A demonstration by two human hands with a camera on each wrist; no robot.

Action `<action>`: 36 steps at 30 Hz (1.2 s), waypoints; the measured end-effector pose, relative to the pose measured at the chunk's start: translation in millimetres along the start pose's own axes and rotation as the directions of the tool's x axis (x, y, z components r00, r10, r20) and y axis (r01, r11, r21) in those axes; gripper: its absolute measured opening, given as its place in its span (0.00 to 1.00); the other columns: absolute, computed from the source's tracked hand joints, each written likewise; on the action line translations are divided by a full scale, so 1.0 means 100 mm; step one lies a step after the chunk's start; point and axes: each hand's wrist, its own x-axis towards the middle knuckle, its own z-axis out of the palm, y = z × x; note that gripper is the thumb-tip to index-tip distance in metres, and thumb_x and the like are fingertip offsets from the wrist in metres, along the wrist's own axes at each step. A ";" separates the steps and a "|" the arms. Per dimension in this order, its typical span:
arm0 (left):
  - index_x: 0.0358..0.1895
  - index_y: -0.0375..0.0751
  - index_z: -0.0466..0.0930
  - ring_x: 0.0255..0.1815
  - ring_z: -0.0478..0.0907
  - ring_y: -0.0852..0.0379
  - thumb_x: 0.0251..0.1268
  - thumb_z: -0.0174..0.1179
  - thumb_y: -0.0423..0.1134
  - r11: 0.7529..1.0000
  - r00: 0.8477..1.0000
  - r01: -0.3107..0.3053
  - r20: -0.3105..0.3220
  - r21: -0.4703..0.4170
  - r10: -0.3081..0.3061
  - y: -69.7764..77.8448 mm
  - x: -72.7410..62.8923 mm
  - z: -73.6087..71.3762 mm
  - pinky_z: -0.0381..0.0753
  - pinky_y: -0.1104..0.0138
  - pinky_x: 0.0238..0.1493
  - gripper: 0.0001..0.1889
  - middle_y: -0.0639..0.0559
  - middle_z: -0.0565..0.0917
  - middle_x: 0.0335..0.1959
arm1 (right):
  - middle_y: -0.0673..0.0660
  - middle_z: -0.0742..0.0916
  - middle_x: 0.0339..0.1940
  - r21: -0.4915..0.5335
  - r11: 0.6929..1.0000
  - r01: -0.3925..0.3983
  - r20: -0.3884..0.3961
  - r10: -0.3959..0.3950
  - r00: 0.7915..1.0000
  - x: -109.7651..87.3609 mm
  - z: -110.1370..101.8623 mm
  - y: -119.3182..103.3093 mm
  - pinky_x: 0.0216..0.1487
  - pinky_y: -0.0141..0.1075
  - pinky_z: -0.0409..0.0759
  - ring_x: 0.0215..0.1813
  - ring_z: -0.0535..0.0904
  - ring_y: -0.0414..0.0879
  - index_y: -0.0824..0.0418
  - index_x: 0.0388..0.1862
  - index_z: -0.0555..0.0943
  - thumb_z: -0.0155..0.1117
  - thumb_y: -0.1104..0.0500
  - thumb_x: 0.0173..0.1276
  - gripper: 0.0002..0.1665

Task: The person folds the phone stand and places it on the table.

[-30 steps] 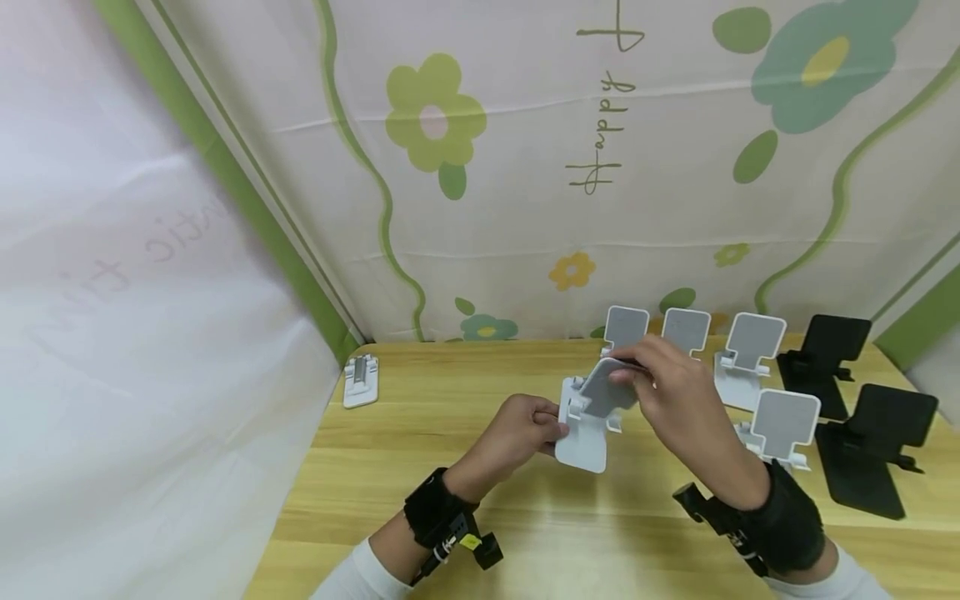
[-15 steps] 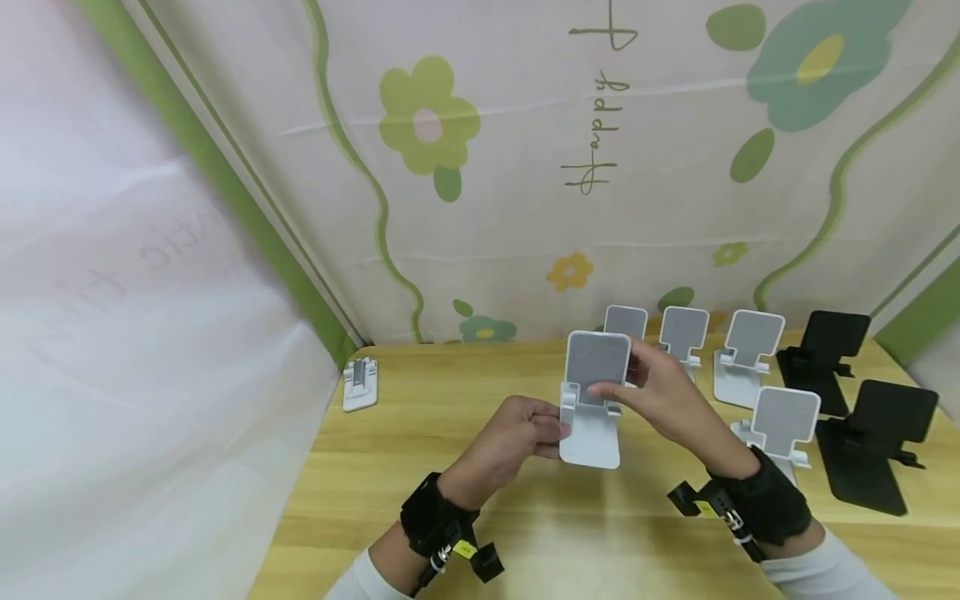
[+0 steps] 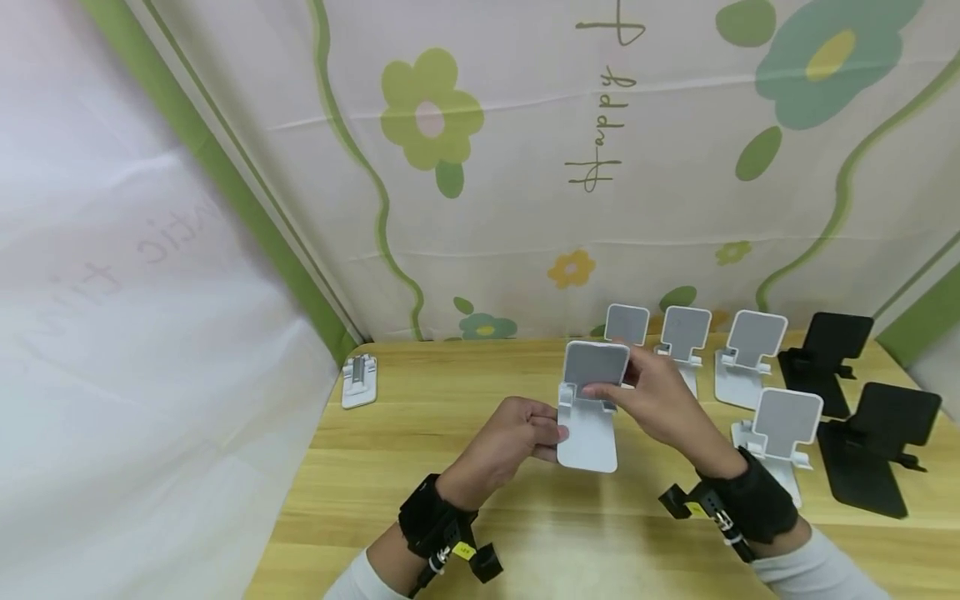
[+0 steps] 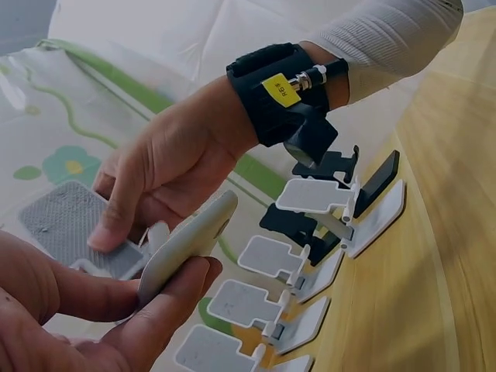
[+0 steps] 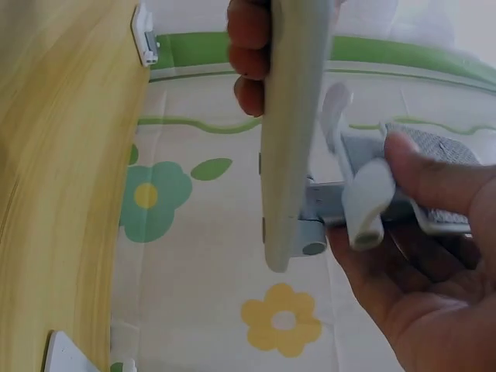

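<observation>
Both hands hold a white phone stand [image 3: 588, 437] with a grey-padded back plate, raised over the table. My left hand [image 3: 517, 433] pinches the base by its left edge, the thumb on top and fingers beneath. My right hand [image 3: 663, 400] grips the back plate, its thumb across the grey pad [image 4: 74, 225] and its fingers behind. In the right wrist view the base [image 5: 291, 139] is edge-on, with the hinge arm [image 5: 329, 200] and a small white lip [image 5: 368, 201] between it and the plate. The right fingers are partly hidden behind the plate.
Unfolded white phone stands [image 3: 750, 342] and black ones [image 3: 862, 450] stand in rows on the right of the wooden table [image 3: 450, 375]. A folded white stand [image 3: 361, 382] lies at the far left corner. A flowered curtain [image 3: 480, 208] hangs behind the table.
My right hand has shifted from the plate's top edge to its right side, thumb now on the pad. The stand turned to face the camera; its plate tilted up, then slightly back. My left hand keeps its hold.
</observation>
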 end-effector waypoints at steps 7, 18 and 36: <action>0.49 0.24 0.84 0.40 0.89 0.50 0.70 0.59 0.28 1.000 1.000 0.008 0.003 0.003 -0.008 -0.02 0.00 0.03 0.90 0.62 0.43 0.10 0.40 0.89 0.42 | 0.61 0.91 0.44 -0.093 0.995 0.046 -0.096 -0.055 0.994 0.02 0.07 0.02 0.41 0.33 0.85 0.44 0.88 0.53 0.61 0.53 0.84 0.79 0.64 0.59 0.23; 0.51 0.24 0.83 0.41 0.89 0.49 0.69 0.60 0.29 0.999 0.998 -0.023 -0.052 0.038 0.025 -0.13 0.03 -0.04 0.90 0.60 0.44 0.12 0.39 0.88 0.43 | 0.56 0.87 0.49 -0.347 0.880 0.324 -0.123 -0.385 0.915 0.06 0.05 -0.20 0.43 0.39 0.81 0.49 0.82 0.50 0.60 0.55 0.84 0.79 0.69 0.56 0.26; 0.53 0.29 0.85 0.44 0.88 0.53 0.73 0.59 0.33 0.999 0.994 -0.032 -0.103 0.018 0.034 0.00 0.07 -0.23 0.89 0.64 0.45 0.13 0.41 0.89 0.47 | 0.52 0.86 0.27 -0.568 0.605 0.559 0.014 -0.671 0.741 -0.03 0.30 -0.39 0.28 0.34 0.83 0.30 0.82 0.44 0.62 0.32 0.91 0.83 0.73 0.45 0.15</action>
